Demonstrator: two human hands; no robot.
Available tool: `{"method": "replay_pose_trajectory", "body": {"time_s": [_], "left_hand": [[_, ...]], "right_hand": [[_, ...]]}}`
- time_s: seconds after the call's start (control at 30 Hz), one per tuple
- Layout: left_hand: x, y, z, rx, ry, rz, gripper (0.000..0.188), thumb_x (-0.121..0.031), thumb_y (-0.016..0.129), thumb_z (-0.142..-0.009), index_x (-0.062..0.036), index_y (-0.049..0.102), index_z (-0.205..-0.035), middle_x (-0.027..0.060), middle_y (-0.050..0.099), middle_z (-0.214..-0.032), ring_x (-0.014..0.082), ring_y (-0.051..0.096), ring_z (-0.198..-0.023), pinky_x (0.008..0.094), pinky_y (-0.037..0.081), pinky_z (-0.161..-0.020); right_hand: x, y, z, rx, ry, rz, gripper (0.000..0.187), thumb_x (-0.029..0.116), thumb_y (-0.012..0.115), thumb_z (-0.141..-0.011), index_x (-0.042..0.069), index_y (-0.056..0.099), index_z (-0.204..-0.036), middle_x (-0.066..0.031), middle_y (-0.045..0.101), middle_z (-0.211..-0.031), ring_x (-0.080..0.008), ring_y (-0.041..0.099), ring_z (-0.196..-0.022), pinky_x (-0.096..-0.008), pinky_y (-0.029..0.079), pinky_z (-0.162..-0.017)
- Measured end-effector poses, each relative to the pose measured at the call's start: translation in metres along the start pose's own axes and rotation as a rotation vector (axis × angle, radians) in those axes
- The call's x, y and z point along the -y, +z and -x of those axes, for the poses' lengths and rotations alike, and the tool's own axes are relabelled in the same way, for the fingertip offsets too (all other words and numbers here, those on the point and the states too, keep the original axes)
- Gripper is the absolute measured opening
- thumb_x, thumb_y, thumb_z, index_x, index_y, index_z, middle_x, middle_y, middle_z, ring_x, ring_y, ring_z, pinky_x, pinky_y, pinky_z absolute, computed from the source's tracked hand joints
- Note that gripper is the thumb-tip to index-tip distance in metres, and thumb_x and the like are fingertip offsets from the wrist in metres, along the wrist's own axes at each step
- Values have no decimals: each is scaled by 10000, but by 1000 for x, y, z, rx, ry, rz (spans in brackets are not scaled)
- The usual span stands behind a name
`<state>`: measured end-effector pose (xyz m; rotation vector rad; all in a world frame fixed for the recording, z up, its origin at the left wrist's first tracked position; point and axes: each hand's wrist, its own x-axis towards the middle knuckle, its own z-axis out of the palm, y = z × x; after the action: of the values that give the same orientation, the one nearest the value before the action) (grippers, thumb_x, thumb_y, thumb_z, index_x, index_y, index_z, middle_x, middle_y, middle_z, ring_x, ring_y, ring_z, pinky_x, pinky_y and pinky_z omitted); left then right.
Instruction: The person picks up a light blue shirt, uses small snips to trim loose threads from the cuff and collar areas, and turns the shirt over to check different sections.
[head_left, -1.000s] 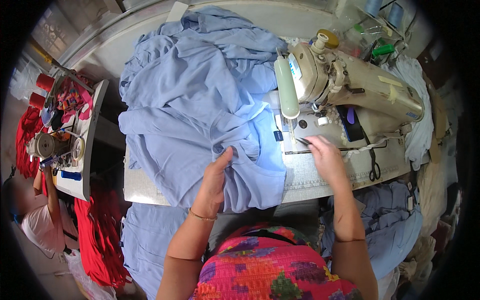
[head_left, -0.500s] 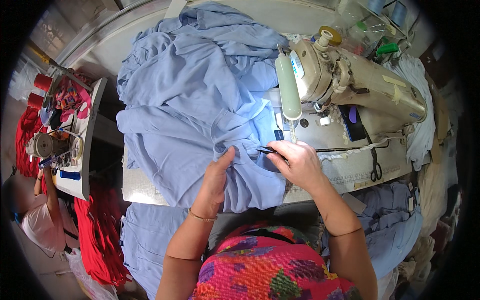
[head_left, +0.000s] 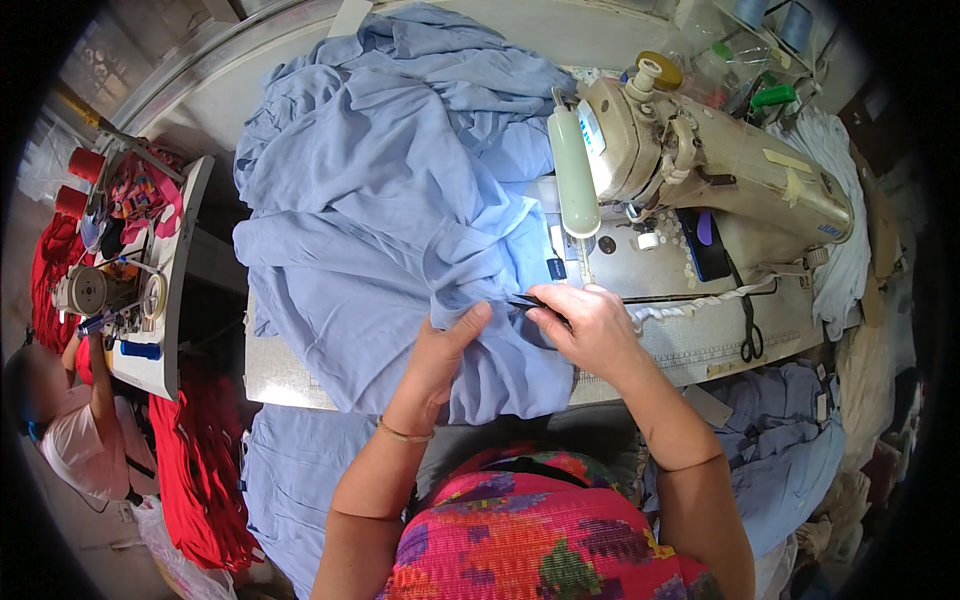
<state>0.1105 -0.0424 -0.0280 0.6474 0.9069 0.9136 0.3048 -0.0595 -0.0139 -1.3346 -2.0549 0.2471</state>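
1. Head view: a person sits at a table (head_left: 285,378), with blue cloth (head_left: 370,190) heaped over its left and middle; the cloth's near edge hangs past the table's near edge, and its right part, near the machine (head_left: 710,155), is brightly lit.
2. The left hand (head_left: 435,365) grips the near part of the cloth, thumb on top, with folds bunched beside it; the fingers are mostly hidden beneath.
3. The right hand (head_left: 595,328) is closed on a black tool (head_left: 528,301), pinched between thumb and fingers; its pointed end aims left over the cloth, just right of the left thumb; whether the point touches the cloth cannot be told.
4. A dark label (head_left: 557,269) lies at the cloth's right edge, just beyond the right hand.
5. The machine, beige, fills the far right of the table; a green tube (head_left: 575,175) stands at its left end; a phone (head_left: 708,255) lies on its near side, with a purple piece (head_left: 704,229) on top; scissors (head_left: 751,335) lie nearer, beside a white cord (head_left: 690,308).
6. More blue garments (head_left: 300,480) hang at the near left, beside red cloth (head_left: 200,480); another pile (head_left: 775,425) lies at the near right.
7. Far left, a co-worker (head_left: 80,450) sits at a white side table (head_left: 150,368); red cones (head_left: 72,200) stand at its far end.
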Motion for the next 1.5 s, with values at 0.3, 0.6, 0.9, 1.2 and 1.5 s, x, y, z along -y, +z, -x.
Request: {"method": "replay_pose_trajectory", "body": {"time_s": [0.3,0.6,0.9,1.2,1.5], "left_hand": [[3,6,-9,4,201,-179,496,-33,695,-709,0,530,-1175,26,596,-1039,110,557,-899,253,447,-809],[-12,-3,-6,188,118,-151,533,20,615,-724,-11,496,-1243,16,577,-1063,89,533,-919,234,429,-814],[-12,11,-13,-21,83,-155,459,-67,683,-754,-10,540,-1186,-4,589,-940,78,534,-833,229,434,-741],[-21,2,-20,92,21,-277,548,27,635,-679,-30,533,-1215,-7,588,-853,64,528,-740,210,439,-688],[-24,0,-26,181,-24,-219,468,13,640,-669,21,553,-1129,33,620,-872,105,576,-751,239,472,-712]], "right_hand": [[2,-1,-1,40,22,-38,182,170,648,-784,55,635,-925,-100,639,-790,-264,605,-659,-341,452,-596],[-1,2,0,93,234,-341,213,148,633,-809,-9,613,-952,-146,627,-789,-282,616,-667,-326,473,-619],[-1,9,1,-34,-27,-29,180,160,660,-781,47,638,-918,-87,655,-806,-246,613,-646,-317,448,-582],[-4,11,2,-22,64,-130,180,201,630,-796,70,607,-918,-99,632,-778,-301,605,-688,-375,473,-624],[-5,11,3,-48,-152,315,152,208,643,-767,122,580,-875,-32,566,-652,-198,579,-590,-308,448,-563]]}}
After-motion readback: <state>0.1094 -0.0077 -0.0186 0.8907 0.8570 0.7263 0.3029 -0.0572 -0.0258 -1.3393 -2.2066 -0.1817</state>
